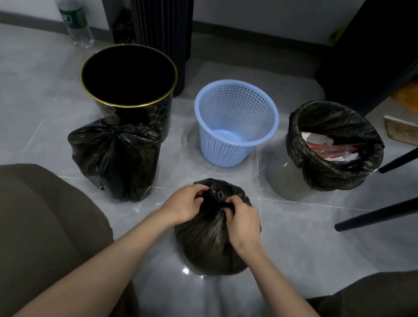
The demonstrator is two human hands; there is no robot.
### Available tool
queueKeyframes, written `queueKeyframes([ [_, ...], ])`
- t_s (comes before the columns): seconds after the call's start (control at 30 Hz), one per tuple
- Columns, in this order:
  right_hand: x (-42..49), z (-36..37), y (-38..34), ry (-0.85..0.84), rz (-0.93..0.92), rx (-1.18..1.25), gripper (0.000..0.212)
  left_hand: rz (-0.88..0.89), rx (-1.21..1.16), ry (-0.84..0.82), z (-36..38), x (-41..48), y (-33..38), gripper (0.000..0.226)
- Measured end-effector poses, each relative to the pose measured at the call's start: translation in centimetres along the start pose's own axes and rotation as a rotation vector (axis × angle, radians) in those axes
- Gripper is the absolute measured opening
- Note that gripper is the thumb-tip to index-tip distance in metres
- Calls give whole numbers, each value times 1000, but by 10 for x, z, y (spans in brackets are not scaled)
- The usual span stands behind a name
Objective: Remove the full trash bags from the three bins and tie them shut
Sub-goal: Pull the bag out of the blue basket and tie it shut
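Note:
A small black trash bag [208,244] stands on the floor between my knees. My left hand [185,202] and my right hand [243,220] both grip its gathered neck at the top. A larger black bag [116,156], its top bunched shut, stands to the left in front of a black bin with a gold rim [101,96], which has no bag in it. The blue mesh bin [233,123] in the middle also holds no bag. At the right a grey bin [286,179] is lined with an open black bag [323,167] holding paper and wrappers.
Grey tiled floor all around. Two black chair legs [400,206] slant in from the right near the grey bin. A plastic bottle [76,23] stands by the wall at the back left. A piece of cardboard [405,131] lies at the far right.

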State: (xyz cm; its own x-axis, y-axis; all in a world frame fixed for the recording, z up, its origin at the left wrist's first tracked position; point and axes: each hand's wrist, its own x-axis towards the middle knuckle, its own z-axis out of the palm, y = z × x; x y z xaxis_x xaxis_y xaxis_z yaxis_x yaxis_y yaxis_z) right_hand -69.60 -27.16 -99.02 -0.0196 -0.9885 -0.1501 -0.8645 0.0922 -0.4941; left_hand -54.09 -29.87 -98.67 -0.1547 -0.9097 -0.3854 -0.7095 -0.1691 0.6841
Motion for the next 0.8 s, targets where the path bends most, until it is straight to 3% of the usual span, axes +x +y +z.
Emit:
queueKeyframes([
  [0.23,51,2,-22,39,94,114,24,-62,5,10,-25,26,-1,45],
  [0.57,115,23,-49,128,211,498,18,-277,-155,-66,-40,71,-16,55],
  [0.7,137,28,-62,91,141,557,17,-327,-296,47,-47,84,-21,58],
  [0.8,152,33,-72,-44,151,560,22,-383,-400,115,-55,89,-24,57],
])
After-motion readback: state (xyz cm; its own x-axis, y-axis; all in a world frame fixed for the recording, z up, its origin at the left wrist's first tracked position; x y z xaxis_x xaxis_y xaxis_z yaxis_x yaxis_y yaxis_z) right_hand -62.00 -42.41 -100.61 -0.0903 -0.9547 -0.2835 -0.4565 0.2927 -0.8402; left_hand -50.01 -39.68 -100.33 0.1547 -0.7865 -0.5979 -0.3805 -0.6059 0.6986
